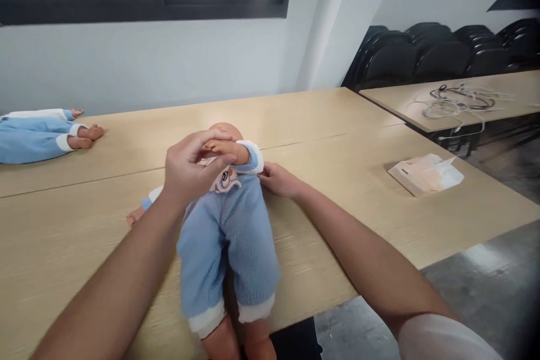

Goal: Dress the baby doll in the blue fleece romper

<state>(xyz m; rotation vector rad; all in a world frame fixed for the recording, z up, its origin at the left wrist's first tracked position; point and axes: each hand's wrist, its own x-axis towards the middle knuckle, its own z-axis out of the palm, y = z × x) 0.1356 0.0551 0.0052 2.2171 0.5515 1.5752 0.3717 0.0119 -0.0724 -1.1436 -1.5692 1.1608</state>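
Observation:
A baby doll (230, 236) in a fleecy blue suit with white cuffs lies on its back on the wooden table (346, 202), feet toward me. My left hand (189, 171) is closed round the doll's small hand, which is bent across its chest. My right hand (278, 180) pinches the blue sleeve fabric at the doll's shoulder, just under the white cuff (255, 154). The doll's other arm (141, 211) sticks out to the left from under my forearm. Its head (230, 130) is partly hidden behind my left hand.
Another doll (42, 135) in blue lies at the table's far left. A flat white and tan packet (426, 174) rests to the right. A second table (464, 98) carries tangled cables (458, 102), with black chairs (434, 53) behind. The table edge runs near my body.

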